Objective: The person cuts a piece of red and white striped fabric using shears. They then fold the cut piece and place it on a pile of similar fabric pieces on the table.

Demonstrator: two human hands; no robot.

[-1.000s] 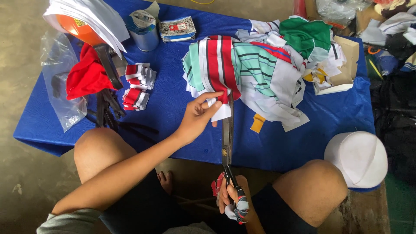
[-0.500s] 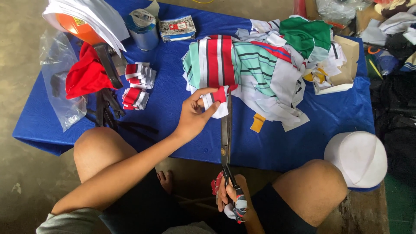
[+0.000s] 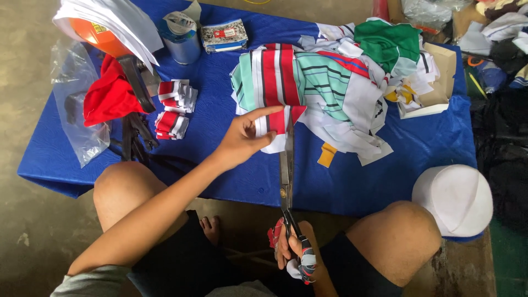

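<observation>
1. Cutting is the step judged to be in hand: a strip of red, white and green striped cloth [image 3: 275,118] is pinched at its lower edge by the left hand [image 3: 242,140], and long scissors [image 3: 287,181] are gripped by their handles in the right hand [image 3: 294,256], low between the knees.
2. The blades are pointed up at the cloth edge, just beside the left fingertips [image 3: 272,113]; whether the blades are parted cannot be told.
3. For the next move, the cloth would need to be held taut and the blades kept along a stripe, clear of the fingers.
4. The cloth is seen at the front of a heap of striped scraps [image 3: 341,93] on the blue table [image 3: 385,181], its corner hung over the near side.
5. Two small folded bundles [image 3: 175,110] of like cloth are laid to the left, well apart from the heap.
</observation>
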